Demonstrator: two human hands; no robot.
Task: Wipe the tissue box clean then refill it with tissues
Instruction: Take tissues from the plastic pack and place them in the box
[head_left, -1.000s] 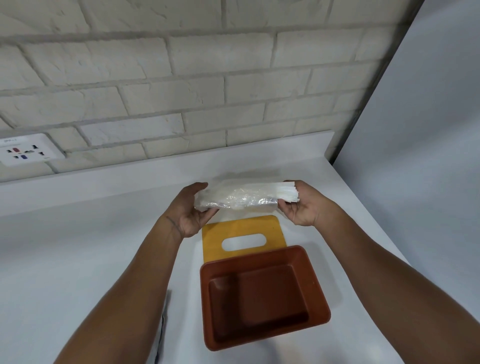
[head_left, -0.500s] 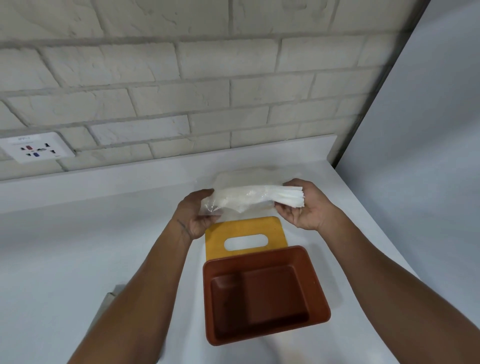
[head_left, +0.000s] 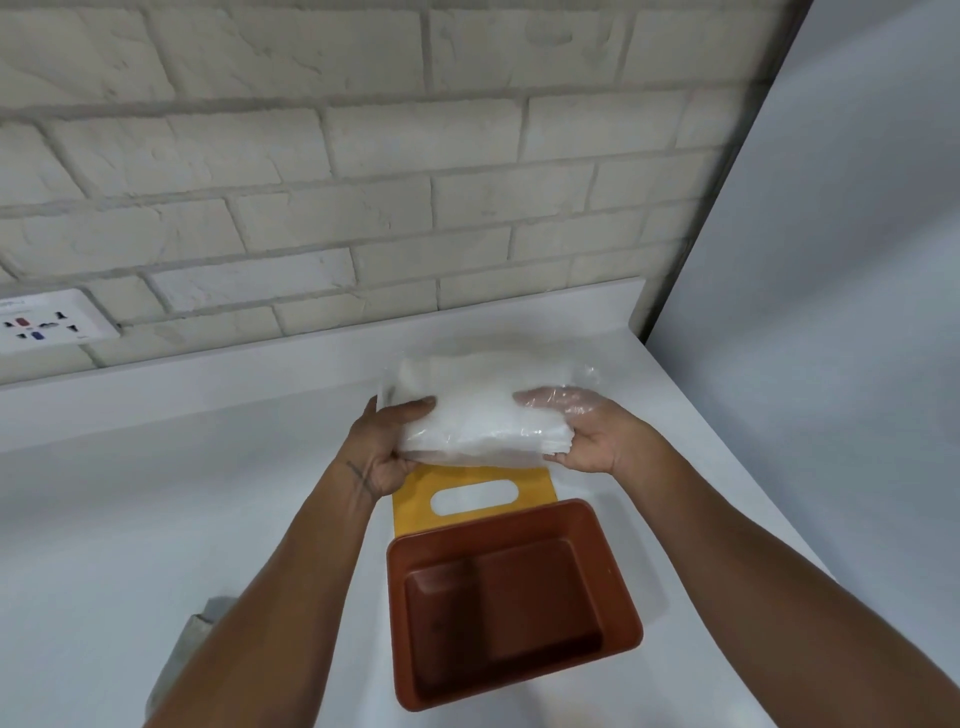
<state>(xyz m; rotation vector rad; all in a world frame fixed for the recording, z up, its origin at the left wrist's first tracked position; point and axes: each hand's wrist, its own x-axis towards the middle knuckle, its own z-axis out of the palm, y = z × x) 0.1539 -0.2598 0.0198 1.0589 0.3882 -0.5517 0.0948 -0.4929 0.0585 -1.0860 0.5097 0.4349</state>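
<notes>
Sitting nearest on the white counter (head_left: 156, 493), the reddish-brown rectangular plastic tissue box (head_left: 493, 530) is open and holds nothing. Its flat yellow lid with an oval slot (head_left: 537, 488) lies just beyond, at 12 o'clock. Above the lid, 2 hands grip a clear-wrapped stack of white tissues (head_left: 478, 415), long axis 9 to 3 o'clock: left hand (head_left: 387, 441) curled round one end, right hand (head_left: 587, 441) round the other. The box lies at 6 o'clock from both, about equally near.
</notes>
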